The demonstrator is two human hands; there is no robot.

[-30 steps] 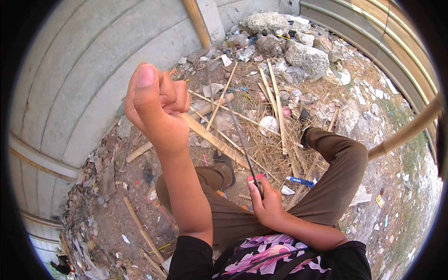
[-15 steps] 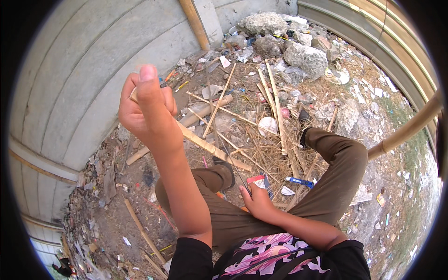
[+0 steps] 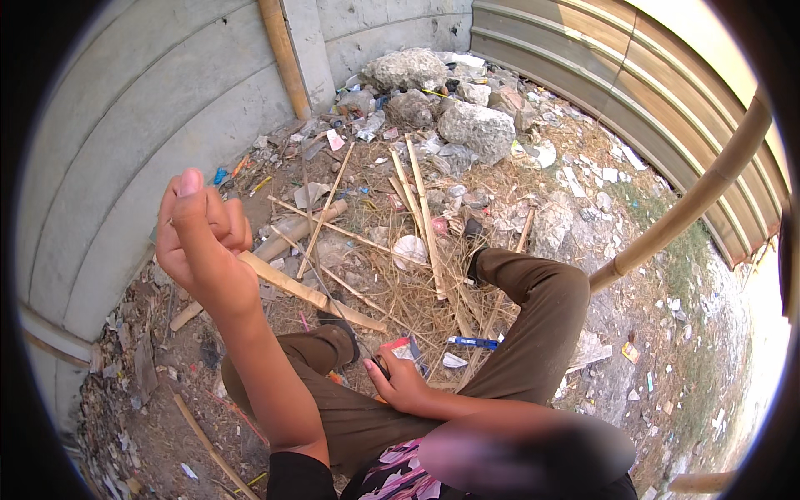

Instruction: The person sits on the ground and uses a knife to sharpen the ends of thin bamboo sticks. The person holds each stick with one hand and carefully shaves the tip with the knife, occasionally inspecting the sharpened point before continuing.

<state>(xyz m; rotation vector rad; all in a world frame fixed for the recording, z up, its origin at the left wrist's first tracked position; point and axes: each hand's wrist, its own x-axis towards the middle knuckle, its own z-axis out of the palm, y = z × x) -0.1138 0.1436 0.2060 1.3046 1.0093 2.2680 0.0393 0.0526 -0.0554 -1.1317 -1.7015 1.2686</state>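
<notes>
My left hand (image 3: 204, 242) is raised at the left, its fingers curled around a split bamboo strip (image 3: 312, 293) with the thumb pointing up. From that hand the pale strip slopes down to the right, ending above my left shoe (image 3: 340, 335). Low between my knees, my right hand (image 3: 400, 385) is closed on the dark handle of a long, thin, blade-like tool (image 3: 320, 271). The tool's narrow dark length runs upward and away, passing across the bamboo strip. Its far end is hard to make out against the ground.
Several bamboo strips (image 3: 425, 208) and a thicker bamboo piece (image 3: 300, 229) lie on littered ground and straw. A blue cutter-like tool (image 3: 473, 342) lies near my right leg. Rocks (image 3: 477, 131) sit by the concrete wall (image 3: 179, 125). A bamboo pole (image 3: 667, 225) slants at the right.
The view has shifted, moving the surroundings left and down in the picture. My left hand sits slightly lower against the background, still gripping the strip. My right hand keeps its hold.
</notes>
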